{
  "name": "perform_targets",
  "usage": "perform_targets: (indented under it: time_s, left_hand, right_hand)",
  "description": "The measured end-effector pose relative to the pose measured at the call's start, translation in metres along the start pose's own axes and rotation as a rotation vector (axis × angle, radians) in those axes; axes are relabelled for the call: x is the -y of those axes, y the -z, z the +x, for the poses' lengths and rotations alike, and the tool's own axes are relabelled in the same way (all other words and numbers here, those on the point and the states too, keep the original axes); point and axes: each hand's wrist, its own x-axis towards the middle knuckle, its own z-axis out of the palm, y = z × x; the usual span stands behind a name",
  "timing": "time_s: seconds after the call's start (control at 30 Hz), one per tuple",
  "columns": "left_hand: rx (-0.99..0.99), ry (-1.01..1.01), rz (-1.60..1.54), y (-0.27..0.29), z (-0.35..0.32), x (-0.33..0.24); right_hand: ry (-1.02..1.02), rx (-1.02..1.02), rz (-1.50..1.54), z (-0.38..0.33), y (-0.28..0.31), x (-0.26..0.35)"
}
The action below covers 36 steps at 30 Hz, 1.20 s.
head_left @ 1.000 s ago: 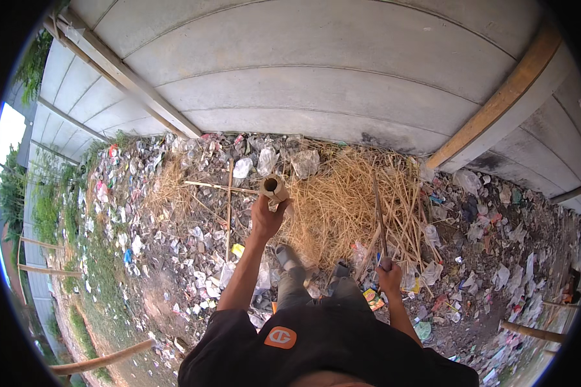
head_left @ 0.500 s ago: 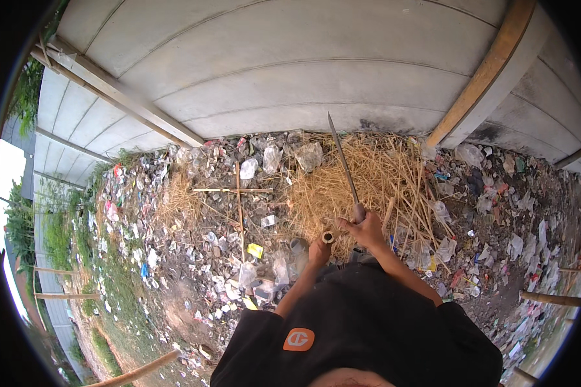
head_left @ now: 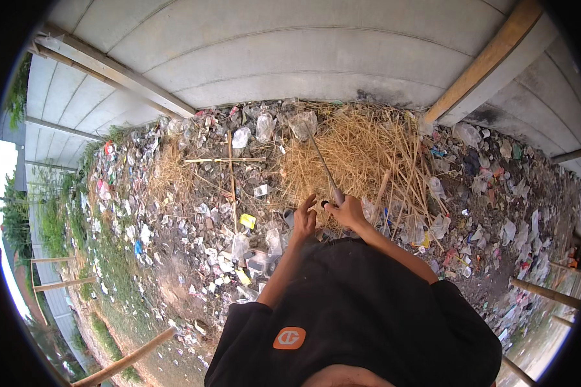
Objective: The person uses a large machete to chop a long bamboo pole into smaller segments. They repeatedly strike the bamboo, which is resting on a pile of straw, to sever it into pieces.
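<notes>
My right hand (head_left: pixel 350 213) is closed around the handle of a long-bladed machete (head_left: pixel 325 165). Its narrow blade points away from me and slightly left, over the straw pile (head_left: pixel 361 161). Just left of it, my left hand (head_left: pixel 305 219) is raised with its fingers apart and slightly bent, and I see nothing in its grasp. A small dark round thing (head_left: pixel 325 204) shows between the two hands, by the right thumb; what it is I cannot make out.
Litter of plastic bags and scraps covers the ground. Crossed bamboo strips (head_left: pixel 231 161) lie left of the straw. A pale panel wall (head_left: pixel 290 61) stands ahead, with a wooden post (head_left: pixel 481 64) against it. Bamboo poles (head_left: pixel 126 358) jut in at lower left and right.
My left hand has let go of the hollow bamboo piece and its fingers have spread. Both hands have moved up and left in view, and the machete's blade has tilted further left.
</notes>
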Motion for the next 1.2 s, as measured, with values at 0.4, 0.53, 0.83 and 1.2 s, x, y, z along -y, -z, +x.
perform_targets:
  time_s: [0.4, 0.53, 0.83, 1.2]
  left_hand:
    - [0.191, 0.185, 0.141, -0.005, 0.025, -0.05]
    - [0.152, 0.189, 0.118, -0.023, 0.023, -0.063]
    - [0.108, 0.364, 0.16, -0.054, 0.094, -0.046]
    - [-0.072, 0.437, 0.12, -0.083, 0.162, -0.032]
  right_hand:
    - [-0.023, -0.162, -0.001, 0.011, -0.009, -0.007]
    - [-0.081, -0.205, -0.047, 0.009, 0.002, -0.016]
    - [-0.169, -0.093, 0.353, -0.038, 0.061, -0.01]
    - [-0.25, -0.143, 0.627, -0.051, 0.024, -0.011]
